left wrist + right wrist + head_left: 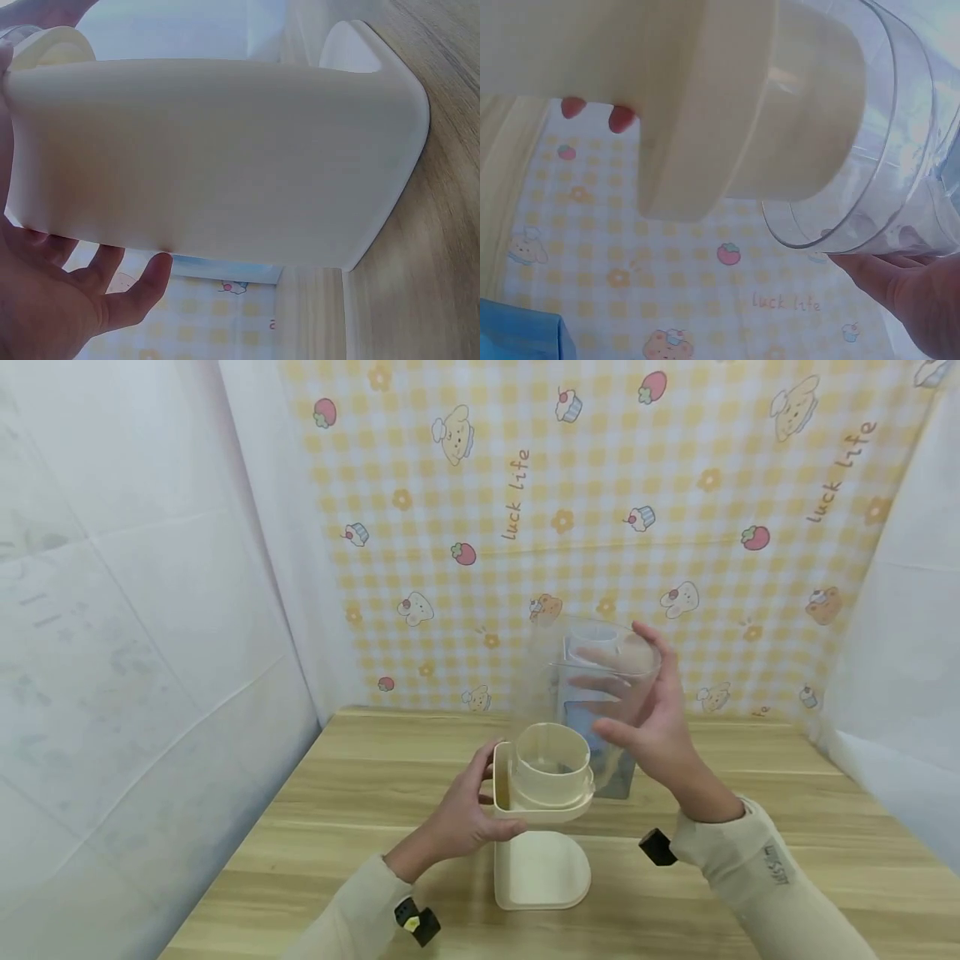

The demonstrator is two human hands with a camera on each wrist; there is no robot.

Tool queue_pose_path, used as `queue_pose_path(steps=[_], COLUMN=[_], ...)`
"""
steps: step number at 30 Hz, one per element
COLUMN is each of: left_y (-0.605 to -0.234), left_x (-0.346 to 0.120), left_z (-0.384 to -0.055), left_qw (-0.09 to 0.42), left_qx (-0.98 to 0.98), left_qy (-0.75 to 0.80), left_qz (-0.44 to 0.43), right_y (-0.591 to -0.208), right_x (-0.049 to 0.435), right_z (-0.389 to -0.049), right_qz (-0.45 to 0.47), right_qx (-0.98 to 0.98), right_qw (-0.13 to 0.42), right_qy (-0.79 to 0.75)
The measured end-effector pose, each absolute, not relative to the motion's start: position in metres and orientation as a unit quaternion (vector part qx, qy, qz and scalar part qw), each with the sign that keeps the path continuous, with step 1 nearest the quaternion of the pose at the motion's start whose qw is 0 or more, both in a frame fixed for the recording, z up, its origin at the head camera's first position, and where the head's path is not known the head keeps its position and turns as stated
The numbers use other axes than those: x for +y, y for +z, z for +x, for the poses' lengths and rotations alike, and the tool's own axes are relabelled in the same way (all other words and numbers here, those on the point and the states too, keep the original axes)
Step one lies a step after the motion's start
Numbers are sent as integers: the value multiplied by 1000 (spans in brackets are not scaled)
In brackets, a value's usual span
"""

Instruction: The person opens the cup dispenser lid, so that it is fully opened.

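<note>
A cream plastic dispenser stand (543, 814) stands upright on the wooden table, with a round collar (553, 764) on top and a flat rounded base (546, 870). My left hand (474, 810) grips its upper part, thumb at the front and fingers along the side and back. In the left wrist view the stand's smooth back panel (225, 165) fills the middle. My right hand (656, 718) holds a clear cylindrical container (540, 668) tilted above the collar, fingers behind and thumb in front. In the right wrist view the container's rim (795, 244) overlaps the collar's edge.
A blue-and-grey box (615, 781) stands behind the container on the wooden table (360, 777). At the back hangs a yellow checked cloth (420, 552) with printed figures. White sheets (135, 610) hang on both sides.
</note>
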State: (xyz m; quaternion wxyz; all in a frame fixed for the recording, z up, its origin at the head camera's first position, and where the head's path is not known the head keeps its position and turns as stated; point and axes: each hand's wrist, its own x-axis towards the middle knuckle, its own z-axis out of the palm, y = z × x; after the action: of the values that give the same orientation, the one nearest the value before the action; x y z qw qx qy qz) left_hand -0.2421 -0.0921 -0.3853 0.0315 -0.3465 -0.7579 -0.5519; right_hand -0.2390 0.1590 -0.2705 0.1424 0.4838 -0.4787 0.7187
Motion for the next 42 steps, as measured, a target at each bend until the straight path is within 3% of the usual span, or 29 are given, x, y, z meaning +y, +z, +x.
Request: queue_pose_path(steps=[12,20,34,42], left_y=[-385,-385,-384,-383], left_x=[-94,-96,-113,-119], left_z=[-242,-242,-245,-247], left_qw=[54,43,149,176], left_qx=[-770,-771,-770,-758], left_qy=[-560,-562,-520,-524], left_qz=[-301,-296,-338,-345], right_y=[-260,-266,-275,-280], right_x=[179,193,203,206], right_z=[-224,-213,-197,-195], right_qz=[527,545,557,568], right_qx=[-417,-397,-381,-389], right_qw=[136,129,147,155], right_qy=[728,727,723,709])
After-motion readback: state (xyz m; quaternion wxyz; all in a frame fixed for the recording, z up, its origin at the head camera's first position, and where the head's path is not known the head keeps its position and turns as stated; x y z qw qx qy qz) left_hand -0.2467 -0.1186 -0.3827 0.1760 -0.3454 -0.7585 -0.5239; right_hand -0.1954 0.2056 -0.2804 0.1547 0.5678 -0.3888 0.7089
